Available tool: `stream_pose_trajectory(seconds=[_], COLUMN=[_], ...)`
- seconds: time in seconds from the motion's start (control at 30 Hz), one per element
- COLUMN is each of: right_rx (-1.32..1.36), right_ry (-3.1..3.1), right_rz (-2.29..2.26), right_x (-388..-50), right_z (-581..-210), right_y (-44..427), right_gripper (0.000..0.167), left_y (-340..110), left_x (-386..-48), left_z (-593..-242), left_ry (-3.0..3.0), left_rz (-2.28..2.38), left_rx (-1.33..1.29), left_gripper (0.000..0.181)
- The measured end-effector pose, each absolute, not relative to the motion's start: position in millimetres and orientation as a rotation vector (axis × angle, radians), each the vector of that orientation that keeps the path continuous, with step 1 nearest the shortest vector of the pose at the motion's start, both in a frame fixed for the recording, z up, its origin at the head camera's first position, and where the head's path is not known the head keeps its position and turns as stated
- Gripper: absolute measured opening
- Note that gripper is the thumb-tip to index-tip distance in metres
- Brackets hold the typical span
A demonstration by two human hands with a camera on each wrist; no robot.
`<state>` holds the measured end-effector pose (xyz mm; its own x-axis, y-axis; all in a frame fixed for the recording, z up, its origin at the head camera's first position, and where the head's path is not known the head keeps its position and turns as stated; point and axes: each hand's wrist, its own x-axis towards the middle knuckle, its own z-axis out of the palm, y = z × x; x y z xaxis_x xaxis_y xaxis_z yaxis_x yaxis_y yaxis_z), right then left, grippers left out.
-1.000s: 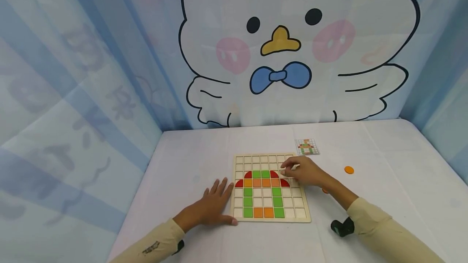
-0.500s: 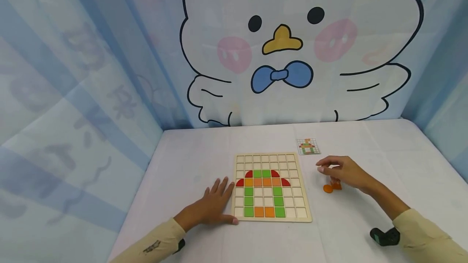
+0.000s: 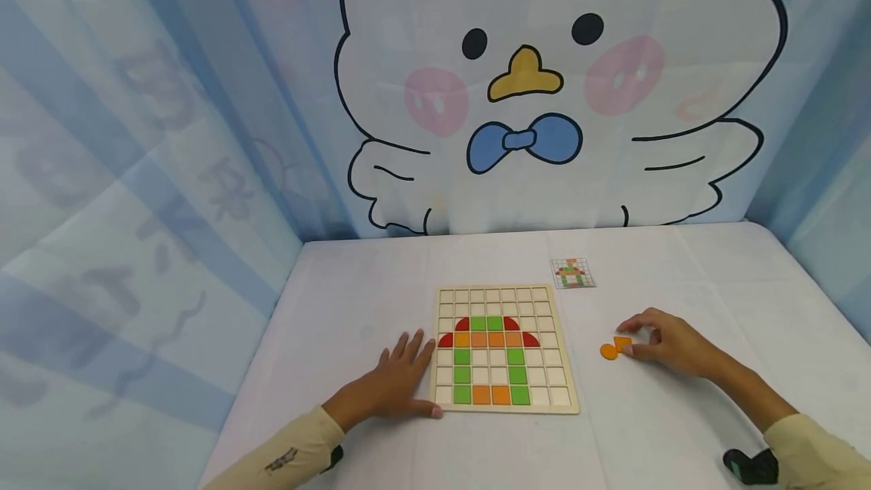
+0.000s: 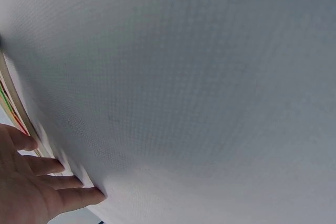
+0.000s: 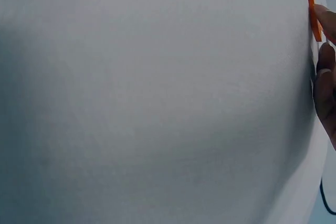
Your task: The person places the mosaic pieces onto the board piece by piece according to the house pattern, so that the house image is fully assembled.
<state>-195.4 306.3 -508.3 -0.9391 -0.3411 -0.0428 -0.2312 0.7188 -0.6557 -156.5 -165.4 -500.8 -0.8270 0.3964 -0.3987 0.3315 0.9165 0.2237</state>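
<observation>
My left hand (image 3: pixel 398 388) lies flat with spread fingers at the left edge of a wooden grid board (image 3: pixel 542 395). In the left wrist view its fingers (image 4: pixel 47 166) rest beside the board's rim. Green, orange and dark red tiles sit in several of the board's cells. To the right of the board, my right hand (image 3: pixel 674 342) is low over the table, thumb touching a four-sided orange tile (image 3: pixel 622 343), the index finger apart from it. An orange disc (image 3: pixel 609 351) lies against that tile. The right wrist view shows only fingertips (image 5: pixel 326 19) at the orange edge.
A small pattern card (image 3: pixel 573 273) lies behind the board's right corner. White cloth covers the table (image 3: pixel 367 278). A cartoon-printed curtain (image 3: pixel 520 195) hangs along the back edge, with blue fabric at the sides. A dark wrist device (image 3: pixel 751 467) sits by the right sleeve.
My right hand has left the board's upper right and moved right and down to the orange tiles. The orange disc farther back is out of sight. The left hand stays put.
</observation>
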Motion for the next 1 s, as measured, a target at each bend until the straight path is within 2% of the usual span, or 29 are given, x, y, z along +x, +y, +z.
stream_pose_trajectory(seconds=[0.3,1.0], right_rx=[-0.457,-0.427], right_ry=[2.776,2.781], right_rz=[-0.986,-0.953], right_x=[-191.3,-186.2], right_z=[-510.0,-507.5], right_y=[305.2,297.4], right_gripper=[0.027,0.033], left_y=[-166.5,-165.7], left_x=[-156.7,-156.4], left_z=[-502.0,-500.3], left_ry=[2.633,2.629], left_rz=[0.211,0.208], left_rx=[0.526,0.514], left_gripper=[0.116,0.116])
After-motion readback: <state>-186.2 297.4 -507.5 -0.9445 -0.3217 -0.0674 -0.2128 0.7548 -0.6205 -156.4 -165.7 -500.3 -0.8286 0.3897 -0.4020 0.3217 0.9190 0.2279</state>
